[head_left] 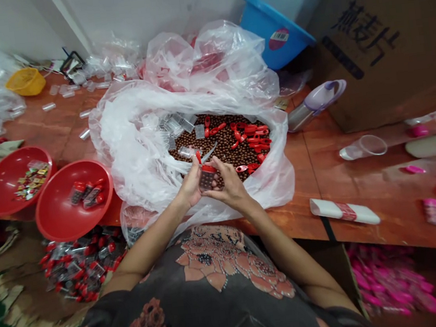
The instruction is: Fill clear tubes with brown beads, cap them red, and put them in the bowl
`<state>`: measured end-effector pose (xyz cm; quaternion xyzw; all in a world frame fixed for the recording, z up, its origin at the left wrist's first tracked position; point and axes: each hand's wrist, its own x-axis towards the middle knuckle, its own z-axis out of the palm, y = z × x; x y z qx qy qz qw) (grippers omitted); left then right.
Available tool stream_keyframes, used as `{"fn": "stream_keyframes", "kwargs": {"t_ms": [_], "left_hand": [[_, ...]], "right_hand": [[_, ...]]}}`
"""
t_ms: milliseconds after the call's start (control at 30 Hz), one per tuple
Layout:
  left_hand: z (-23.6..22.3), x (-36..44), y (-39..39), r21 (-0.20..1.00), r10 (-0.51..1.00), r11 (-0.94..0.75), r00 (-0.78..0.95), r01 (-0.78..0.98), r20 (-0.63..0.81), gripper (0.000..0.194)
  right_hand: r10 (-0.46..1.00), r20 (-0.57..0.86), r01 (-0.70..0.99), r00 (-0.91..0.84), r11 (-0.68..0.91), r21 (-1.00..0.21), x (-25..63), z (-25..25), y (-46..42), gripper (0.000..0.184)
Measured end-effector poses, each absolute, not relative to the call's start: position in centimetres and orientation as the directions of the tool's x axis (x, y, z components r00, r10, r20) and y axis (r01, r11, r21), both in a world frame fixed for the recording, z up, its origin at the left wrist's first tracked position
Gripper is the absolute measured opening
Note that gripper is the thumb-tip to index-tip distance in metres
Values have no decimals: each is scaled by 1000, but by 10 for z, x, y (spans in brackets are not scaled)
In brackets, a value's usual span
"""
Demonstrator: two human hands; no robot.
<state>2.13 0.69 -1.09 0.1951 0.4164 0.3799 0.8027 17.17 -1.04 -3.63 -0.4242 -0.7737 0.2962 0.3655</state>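
Between my two hands is a small clear container with a red cap, filled with brown balls. My left hand grips its left side, with the thumb near the red cap. On the other side my right hand closes its fingers round the container. Both hands are over a white plastic bag that lies spread open. Inside it are many small brown balls, red caps on the right and clear empty containers at the upper left. A clear scoop-like piece lies just beyond my fingers.
Two red bowls stand at the left, one with capped containers, the other with small wrapped pieces. Below them a carton holds many filled containers. A blue basin, a big cardboard box and a white roll are to the right.
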Motion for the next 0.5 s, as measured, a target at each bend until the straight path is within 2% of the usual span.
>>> {"fn": "stream_keyframes", "kwargs": {"t_ms": [33, 100, 167, 200, 267, 333, 400, 500], "left_hand": [[-10, 20, 7, 633, 779, 627, 344, -455, -524, 76], [-6, 17, 8, 635, 792, 608, 310, -477, -525, 76], [1, 12, 11, 625, 801, 592, 287, -510, -524, 75], [5, 10, 12, 611, 801, 589, 279, -528, -530, 74], [11, 7, 16, 575, 789, 593, 268, -563, -552, 73], [15, 6, 21, 544, 777, 598, 260, -588, -573, 73], [16, 6, 24, 542, 777, 595, 255, -594, -575, 74], [16, 6, 23, 588, 803, 578, 270, -566, -531, 76]], "right_hand": [[861, 308, 419, -405, 474, -774, 174, -37, -7, 94], [862, 323, 396, -390, 474, -787, 182, -39, 2, 72], [904, 314, 474, -288, 420, -774, 191, -43, 15, 45], [926, 282, 555, -251, 376, -742, 194, -46, 21, 39], [951, 172, 728, -258, 309, -612, 199, -53, 33, 32], [953, 56, 822, -298, 286, -492, 200, -59, 42, 24], [952, 2, 827, -307, 268, -495, 198, -64, 46, 19], [964, -4, 792, -265, 215, -572, 197, -69, 48, 17]]}}
